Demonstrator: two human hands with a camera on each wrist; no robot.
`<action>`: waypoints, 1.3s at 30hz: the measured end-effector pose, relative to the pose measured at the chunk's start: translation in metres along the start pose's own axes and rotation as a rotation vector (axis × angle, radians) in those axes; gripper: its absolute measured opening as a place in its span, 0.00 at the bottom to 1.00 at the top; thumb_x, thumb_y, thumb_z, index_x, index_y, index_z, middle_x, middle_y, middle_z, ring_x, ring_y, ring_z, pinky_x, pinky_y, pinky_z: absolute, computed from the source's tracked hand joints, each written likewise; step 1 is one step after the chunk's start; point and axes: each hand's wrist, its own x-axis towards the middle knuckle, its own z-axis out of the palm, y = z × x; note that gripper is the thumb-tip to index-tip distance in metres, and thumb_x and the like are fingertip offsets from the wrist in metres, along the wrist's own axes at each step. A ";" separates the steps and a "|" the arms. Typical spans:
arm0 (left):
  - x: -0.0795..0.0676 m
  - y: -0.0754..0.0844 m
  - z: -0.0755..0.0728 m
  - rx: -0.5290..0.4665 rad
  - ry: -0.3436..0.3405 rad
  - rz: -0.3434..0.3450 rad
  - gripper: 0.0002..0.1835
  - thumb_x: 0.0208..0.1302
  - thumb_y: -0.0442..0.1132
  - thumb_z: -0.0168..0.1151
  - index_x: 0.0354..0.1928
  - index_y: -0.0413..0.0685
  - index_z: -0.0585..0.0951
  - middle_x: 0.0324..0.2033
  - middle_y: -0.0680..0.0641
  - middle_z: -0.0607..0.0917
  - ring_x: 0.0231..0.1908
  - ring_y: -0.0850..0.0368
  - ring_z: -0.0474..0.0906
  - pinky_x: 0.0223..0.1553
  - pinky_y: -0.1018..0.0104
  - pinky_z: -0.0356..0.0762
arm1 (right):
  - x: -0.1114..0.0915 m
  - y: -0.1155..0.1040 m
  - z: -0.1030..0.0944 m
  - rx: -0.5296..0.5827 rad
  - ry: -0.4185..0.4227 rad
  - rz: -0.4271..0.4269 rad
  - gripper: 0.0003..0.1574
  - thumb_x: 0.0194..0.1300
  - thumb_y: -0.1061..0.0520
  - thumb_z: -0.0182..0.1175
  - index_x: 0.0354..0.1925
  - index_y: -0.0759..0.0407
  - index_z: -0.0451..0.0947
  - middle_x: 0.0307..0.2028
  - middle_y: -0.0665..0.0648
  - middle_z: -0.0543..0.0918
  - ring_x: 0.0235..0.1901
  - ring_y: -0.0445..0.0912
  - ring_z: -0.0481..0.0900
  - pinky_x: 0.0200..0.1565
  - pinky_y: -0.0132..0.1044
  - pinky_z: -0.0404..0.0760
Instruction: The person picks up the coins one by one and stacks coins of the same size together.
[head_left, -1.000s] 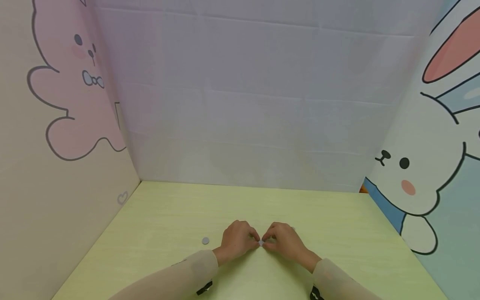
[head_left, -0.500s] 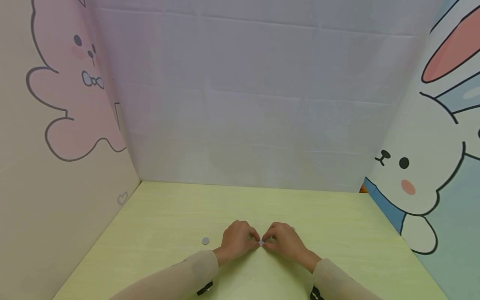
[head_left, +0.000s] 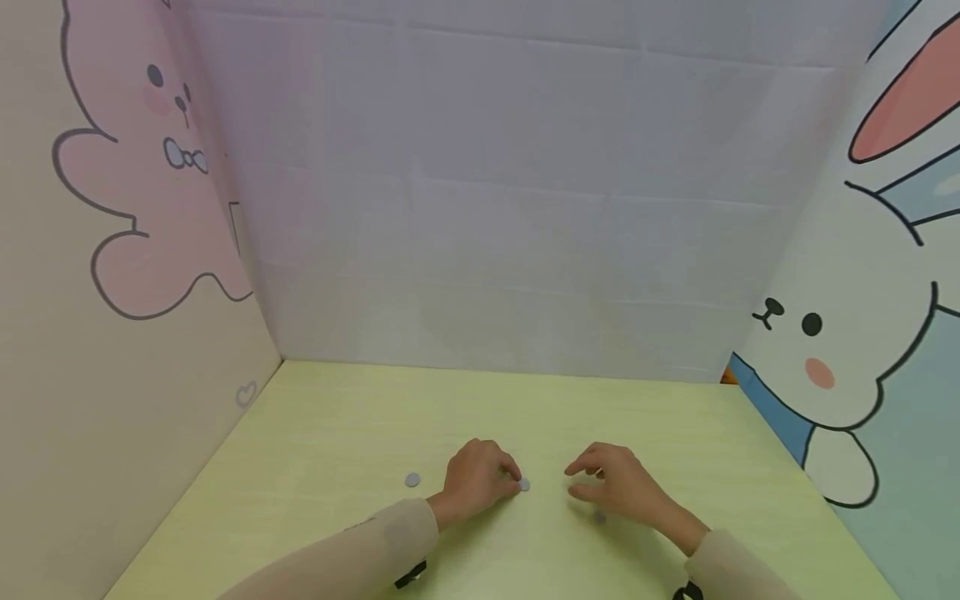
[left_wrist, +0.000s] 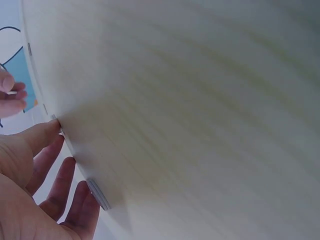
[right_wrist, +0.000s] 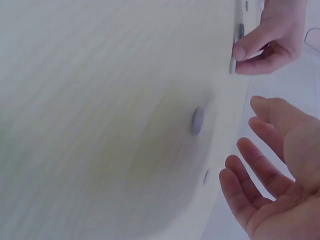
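In the head view, my left hand [head_left: 476,477] rests low over the table and pinches a small grey coin-like disc [head_left: 524,484] between thumb and index finger. The right wrist view shows this disc [right_wrist: 232,65] at the fingertips. My right hand [head_left: 618,483] is apart from it on the right, thumb and fingers spread with nothing between them. Below that hand lies another grey disc [head_left: 599,517], also a disc [right_wrist: 198,121] in the right wrist view. Near the left hand's outer fingers, the left wrist view shows a short stack of discs [left_wrist: 98,195].
One more grey disc [head_left: 412,480] lies left of the left hand. A further thin disc [right_wrist: 206,176] sits beyond the right fingers. The pale yellow table [head_left: 360,408] is bounded by a plain back sheet [head_left: 480,208] and printed side walls [head_left: 832,400].
My right hand has let go of the disc between the hands and moved right, its fingers spreading. A disc under it now shows. The left hand stays in place.
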 end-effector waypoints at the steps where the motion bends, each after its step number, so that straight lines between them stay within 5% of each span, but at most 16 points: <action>1: 0.000 0.000 0.000 -0.003 0.001 0.001 0.05 0.55 0.46 0.84 0.28 0.63 0.94 0.34 0.59 0.87 0.40 0.59 0.80 0.35 0.68 0.76 | -0.004 0.003 -0.003 0.011 -0.013 0.013 0.11 0.64 0.55 0.77 0.44 0.56 0.91 0.40 0.49 0.88 0.38 0.43 0.82 0.41 0.38 0.86; 12: 0.000 0.001 -0.001 -0.022 0.003 -0.005 0.05 0.55 0.46 0.84 0.29 0.62 0.94 0.35 0.59 0.88 0.39 0.60 0.80 0.36 0.69 0.75 | -0.037 0.028 -0.010 0.049 -0.118 0.044 0.09 0.65 0.50 0.77 0.42 0.50 0.92 0.40 0.44 0.86 0.40 0.39 0.83 0.43 0.36 0.84; 39: -0.001 0.002 -0.002 -0.022 -0.002 -0.026 0.05 0.56 0.47 0.84 0.29 0.62 0.94 0.34 0.59 0.87 0.39 0.60 0.77 0.38 0.67 0.74 | -0.040 0.030 0.000 -0.068 -0.005 -0.089 0.02 0.64 0.53 0.78 0.36 0.47 0.93 0.36 0.39 0.84 0.35 0.33 0.80 0.37 0.34 0.82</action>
